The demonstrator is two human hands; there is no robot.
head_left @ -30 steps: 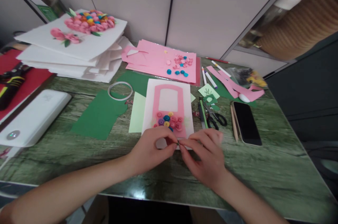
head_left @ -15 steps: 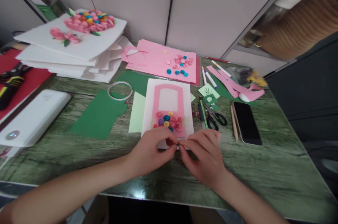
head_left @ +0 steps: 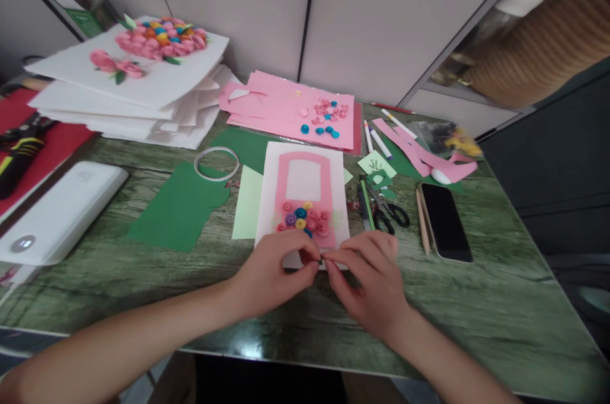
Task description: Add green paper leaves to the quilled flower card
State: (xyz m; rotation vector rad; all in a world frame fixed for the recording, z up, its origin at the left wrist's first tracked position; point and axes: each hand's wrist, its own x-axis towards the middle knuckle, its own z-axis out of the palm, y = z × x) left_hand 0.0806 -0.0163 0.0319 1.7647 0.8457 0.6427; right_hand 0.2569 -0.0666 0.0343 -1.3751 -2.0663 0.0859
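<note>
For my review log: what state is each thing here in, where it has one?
Left hand: pinching tiny dark piece
Right hand: fingertips at that piece
Pink cutout: on white sheet
Paper flowers: coiled
Phone: screen dark
Power bank: display lit
Scissors: lying down, blades unclear

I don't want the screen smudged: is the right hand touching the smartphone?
Apart. The head view shows green tabletop and a wooden stick between the right hand and the smartphone.
</note>
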